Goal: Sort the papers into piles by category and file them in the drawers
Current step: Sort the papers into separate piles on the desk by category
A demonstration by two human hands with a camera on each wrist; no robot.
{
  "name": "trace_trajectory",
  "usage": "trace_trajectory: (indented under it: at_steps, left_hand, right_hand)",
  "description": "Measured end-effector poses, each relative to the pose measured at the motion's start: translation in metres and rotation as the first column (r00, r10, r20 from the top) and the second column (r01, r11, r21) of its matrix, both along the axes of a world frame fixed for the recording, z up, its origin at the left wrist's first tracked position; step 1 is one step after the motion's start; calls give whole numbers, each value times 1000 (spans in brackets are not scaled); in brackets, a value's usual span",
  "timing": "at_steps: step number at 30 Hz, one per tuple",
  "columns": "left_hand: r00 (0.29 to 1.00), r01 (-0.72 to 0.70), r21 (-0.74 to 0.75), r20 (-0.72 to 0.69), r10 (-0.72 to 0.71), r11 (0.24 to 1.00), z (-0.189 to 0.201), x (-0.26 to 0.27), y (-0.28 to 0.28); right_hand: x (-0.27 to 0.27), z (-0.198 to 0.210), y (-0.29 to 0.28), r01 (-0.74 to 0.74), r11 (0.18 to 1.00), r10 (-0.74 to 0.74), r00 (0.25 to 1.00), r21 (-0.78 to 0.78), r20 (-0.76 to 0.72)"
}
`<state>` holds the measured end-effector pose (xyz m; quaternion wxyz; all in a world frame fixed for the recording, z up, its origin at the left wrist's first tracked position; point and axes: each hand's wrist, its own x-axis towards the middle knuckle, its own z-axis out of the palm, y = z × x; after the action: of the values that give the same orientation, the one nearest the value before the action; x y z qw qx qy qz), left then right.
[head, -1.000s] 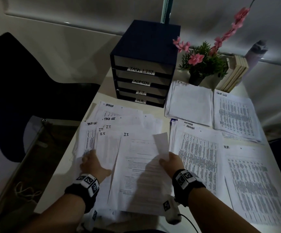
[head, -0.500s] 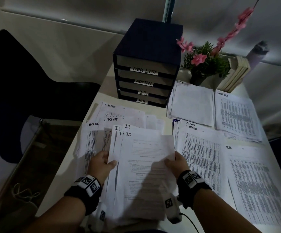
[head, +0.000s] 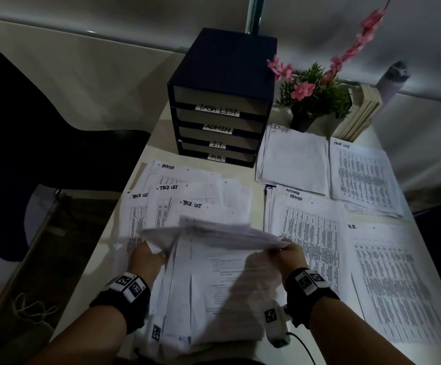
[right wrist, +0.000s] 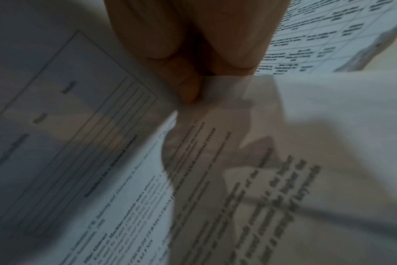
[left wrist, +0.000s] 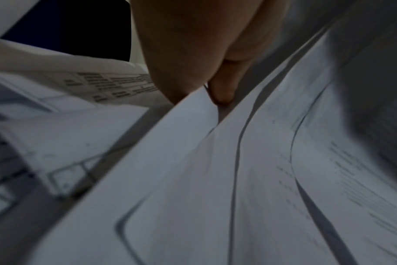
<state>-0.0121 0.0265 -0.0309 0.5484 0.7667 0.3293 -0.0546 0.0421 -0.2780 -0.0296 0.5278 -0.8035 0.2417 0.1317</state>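
A sheaf of I.T. sheets (head: 222, 280) is lifted at the near middle of the desk, its far edge tipped up and blurred. My left hand (head: 148, 256) grips its left side, thumb on the paper (left wrist: 222, 93). My right hand (head: 290, 252) pinches its right edge (right wrist: 215, 86). Beneath lies the unsorted spread (head: 177, 196) headed ADMIN and TASK LIST. The dark drawer box (head: 222, 101) stands at the back with four labelled drawers, all pushed in. Sorted piles lie to the right: I.T. (head: 293, 159), task list (head: 364, 177), admin (head: 309, 233), H.R. (head: 393, 285).
A potted plant with pink flowers (head: 311, 101), several books (head: 361, 111) and a bottle (head: 393, 80) stand at the back right. A dark chair (head: 29, 133) is left of the desk, whose left edge (head: 114, 214) is close to the spread.
Both hands closed in on the I.T. sheets, gathered them and raised their far edge off the spread, uncovering a TASK LIST sheet.
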Motion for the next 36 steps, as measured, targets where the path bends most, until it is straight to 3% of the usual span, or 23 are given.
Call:
trace_trajectory:
  at_steps: [3,7,18,22,25,26,29,30,33,36]
  left_hand:
    - [998,-28,-55,-63,24,998,-8,2,4]
    - [999,-31,-68,-38,28,997,-1,0,-1]
    - [990,135,15,-35,-135,991,8,2,-6]
    - [999,26,-195,-40,-35,980,18,3,-25]
    - [998,55,-263,-14,-60,963,28,4,-47]
    - [993,118,-229,34,-113,966,26,4,-53]
    - [971,240,-88,5,-240,967,21,5,-57]
    - [964,264,-64,-11,-265,962,15,7,-51]
    - [986,164,-175,23,-163,971,34,16,-45]
    - [971,128,-308,232,-57,943,62,31,-38]
  right_hand:
    - [0,0,-3,10,999,-10,1000,36,2]
    - [-1,4,2,61,992,-58,998,110,-30]
    - [1,7,1,64,984,-62,998,166,-21]
    - [0,8,3,71,927,-48,996,369,-71]
    - [-1,13,9,1,936,46,991,353,-125]
    - [0,14,11,-66,959,97,991,277,-98]
    - [2,29,20,-212,975,215,976,-64,44]
    - [5,35,23,-206,977,210,972,-50,105]
    - [14,68,30,-199,956,130,947,218,294]
    - [25,117,34,-244,879,46,899,409,436]
